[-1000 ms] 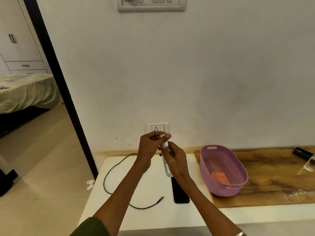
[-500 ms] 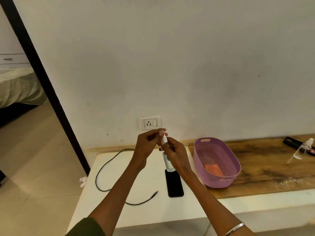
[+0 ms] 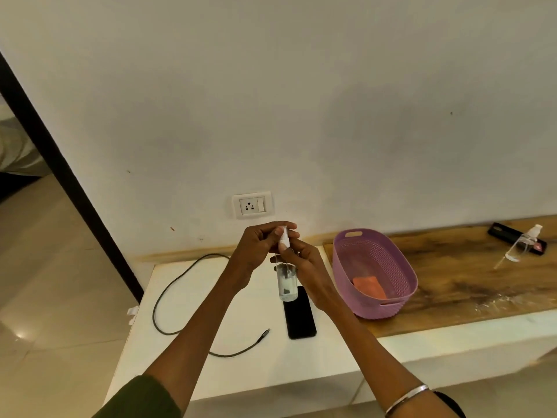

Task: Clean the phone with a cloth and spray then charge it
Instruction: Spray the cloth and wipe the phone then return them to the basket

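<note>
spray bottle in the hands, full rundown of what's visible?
The spray bottle is a small clear cylinder, plastic by the look, holding some clear liquid, with a thin dip tube visible inside and a white spray head on top. It is held upright in the air above the black phone, not touching it. The right hand wraps its upper body and neck; the left hand pinches the white top. Whether a cap is on or coming off cannot be told.

White wall (image 3: 301,101), wall socket (image 3: 253,204), tiled floor (image 3: 54,282), wooden counter (image 3: 482,282)
</note>
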Available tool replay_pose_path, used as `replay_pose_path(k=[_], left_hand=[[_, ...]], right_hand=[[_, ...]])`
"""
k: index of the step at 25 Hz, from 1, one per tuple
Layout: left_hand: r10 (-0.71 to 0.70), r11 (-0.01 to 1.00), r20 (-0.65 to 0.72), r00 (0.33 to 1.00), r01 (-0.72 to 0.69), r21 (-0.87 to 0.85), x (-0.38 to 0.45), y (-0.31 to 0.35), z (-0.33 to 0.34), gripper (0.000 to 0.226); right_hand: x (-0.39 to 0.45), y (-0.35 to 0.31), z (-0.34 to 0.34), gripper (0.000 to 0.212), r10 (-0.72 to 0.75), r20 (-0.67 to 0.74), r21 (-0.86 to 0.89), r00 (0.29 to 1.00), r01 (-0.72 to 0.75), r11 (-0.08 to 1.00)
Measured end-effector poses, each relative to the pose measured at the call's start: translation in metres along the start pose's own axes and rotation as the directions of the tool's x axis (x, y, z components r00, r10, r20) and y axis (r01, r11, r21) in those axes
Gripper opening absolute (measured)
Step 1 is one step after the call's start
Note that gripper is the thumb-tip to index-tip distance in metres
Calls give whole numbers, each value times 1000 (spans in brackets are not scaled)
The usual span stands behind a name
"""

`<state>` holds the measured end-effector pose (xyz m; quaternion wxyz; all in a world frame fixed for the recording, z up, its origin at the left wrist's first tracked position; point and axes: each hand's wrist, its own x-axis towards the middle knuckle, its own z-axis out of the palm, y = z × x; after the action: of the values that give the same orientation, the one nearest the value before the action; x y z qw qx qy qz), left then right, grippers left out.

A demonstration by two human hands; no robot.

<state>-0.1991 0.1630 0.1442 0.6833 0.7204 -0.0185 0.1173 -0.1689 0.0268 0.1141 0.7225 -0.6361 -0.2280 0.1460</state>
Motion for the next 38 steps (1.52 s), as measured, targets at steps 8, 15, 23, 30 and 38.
replay_pose_path(k=[8,15,23,30,38], left_hand=[[-11,1000,-139,990,12,9,8,-31,11,28],[-150,958,-120,981,174,226,2,-121,-10,23],[-503,676,29,864,372,636,-15,-212,-12,104],[-505,605,78,860,288,743,-16,-232,-14,139],[-501,525,82,862,227,821,-10,-238,-5,151]], right_hand=[[30,-3,-61,22,-44,-214,-139,976,14,990],[80,12,-168,23,-116,-416,-373,902,-53,926],[105,92,-220,17,-11,-466,-506,885,-257,823],[99,121,-233,24,22,-458,-608,889,-331,722],[91,116,-243,24,88,-400,-581,912,-327,745]])
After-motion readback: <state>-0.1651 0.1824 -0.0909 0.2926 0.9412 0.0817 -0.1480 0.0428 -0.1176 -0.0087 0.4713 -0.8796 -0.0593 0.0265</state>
